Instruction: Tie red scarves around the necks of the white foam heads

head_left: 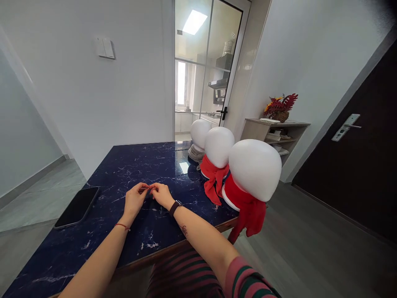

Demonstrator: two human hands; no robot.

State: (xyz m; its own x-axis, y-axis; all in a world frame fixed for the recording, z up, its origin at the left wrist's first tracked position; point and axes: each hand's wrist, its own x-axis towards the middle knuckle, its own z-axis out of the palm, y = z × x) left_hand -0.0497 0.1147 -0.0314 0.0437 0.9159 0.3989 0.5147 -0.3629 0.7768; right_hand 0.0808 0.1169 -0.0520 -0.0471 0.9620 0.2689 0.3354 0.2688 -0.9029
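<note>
1. A thin red cord bracelet (123,226) circled the left wrist (126,220).
2. A dark-strapped wristwatch (174,208) encircled the right wrist (170,203).
3. A dark tattoo (184,230) marked the right forearm (203,236).
4. The pink fabric sleeve (238,273) bore dark-green stripes.

The head camera looks forward and down from just behind the near edge of the marbled table surface (133,165), toward a glazed door (208,62).

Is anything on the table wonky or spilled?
Nothing looks spilled. The nearest red scarf looks a bit askew: it dangles past the edge of the dark table, while the other red scarf stops short.
</note>
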